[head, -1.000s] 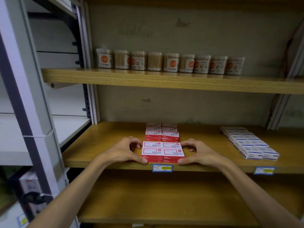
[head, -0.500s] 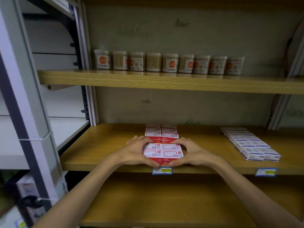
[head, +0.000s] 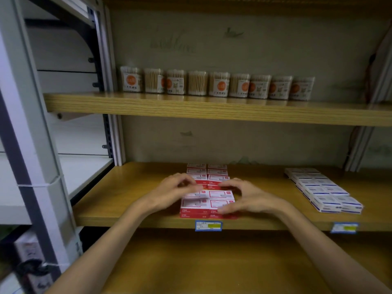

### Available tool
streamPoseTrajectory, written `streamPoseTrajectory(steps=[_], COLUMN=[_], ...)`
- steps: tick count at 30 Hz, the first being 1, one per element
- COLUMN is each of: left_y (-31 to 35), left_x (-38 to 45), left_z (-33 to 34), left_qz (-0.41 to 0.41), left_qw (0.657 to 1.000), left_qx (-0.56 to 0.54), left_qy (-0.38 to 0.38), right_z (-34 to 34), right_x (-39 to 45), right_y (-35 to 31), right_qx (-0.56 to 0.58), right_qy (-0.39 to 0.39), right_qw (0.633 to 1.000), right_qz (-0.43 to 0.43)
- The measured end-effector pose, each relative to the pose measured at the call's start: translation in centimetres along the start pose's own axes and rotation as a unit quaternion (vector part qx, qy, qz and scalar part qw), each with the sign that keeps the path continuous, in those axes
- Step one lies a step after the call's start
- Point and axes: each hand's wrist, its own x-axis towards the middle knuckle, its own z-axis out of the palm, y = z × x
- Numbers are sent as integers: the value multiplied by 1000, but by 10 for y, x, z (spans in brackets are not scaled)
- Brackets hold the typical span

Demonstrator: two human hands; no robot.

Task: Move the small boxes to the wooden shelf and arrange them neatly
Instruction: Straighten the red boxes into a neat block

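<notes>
Both hands hover over the red boxes (head: 209, 201) at the wooden shelf's (head: 131, 200) front edge: left hand (head: 169, 193) and right hand (head: 249, 197) loosely curled, grasping nothing.

box print (head: 209, 203), shelf tags (head: 208, 225), all unreadable

A shop: stocked wooden shelf (head: 212, 111) with price tags (head: 208, 225).

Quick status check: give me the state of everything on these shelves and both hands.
Red boxes: flat, two columns, front of middle shelf.
White-blue boxes: flat, angled rows.
Cotton swab tubs: upright, one row.
Left hand: curled at stack's left side.
Right hand: curled at right side.
</notes>
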Motion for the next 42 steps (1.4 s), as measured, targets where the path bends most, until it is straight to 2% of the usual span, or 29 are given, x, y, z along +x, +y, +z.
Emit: streamPoseTrajectory(steps=[1, 3, 4, 6, 9, 12, 18, 25, 28, 30, 33, 42], left_y=[0, -4, -7, -13, -18, -16, -20, -18, -14, -15, -20, -22], left_x=[-1, 4, 9, 20, 33, 38, 37, 41, 46, 48, 52, 45], left_z=[-3, -5, -5, -2, 5, 11, 12, 8, 10, 11, 10, 7], left_qz=[-10, -74, -118, -179, -199, -189, -193, -167, -148, -145, -146, -126], left_qw=[997, 976, 963, 947, 936, 931, 937, 967, 977, 983, 986, 989], left_qx=[-57, -125, -147, -185, -233, -254, -224, -112, -108, -90, -56, -79], left_qy=[51, 163, 192, 193, 176, 179, 184, 158, 106, 74, 56, 17], right_z=[-4, -8, -9, -7, 2, 7, 8, 6, 8, 11, 13, 11], right_x=[-1, 3, 8, 20, 36, 47, 44, 36, 37, 38, 39, 32], right_y=[-1, 1, 4, 10, 15, 16, 15, 10, 3, 0, -5, -5], right_qx=[45, 109, 118, 123, 96, 62, 139, 126, 138, 139, 143, 152], right_qy=[34, 160, 218, 262, 252, 250, 225, 208, 150, 109, 86, 44], right_qw=[998, 981, 968, 953, 952, 952, 950, 963, 976, 982, 983, 986], right_qz=[-2, 12, 35, 90, 144, 162, 165, 119, 71, 68, 73, 55])
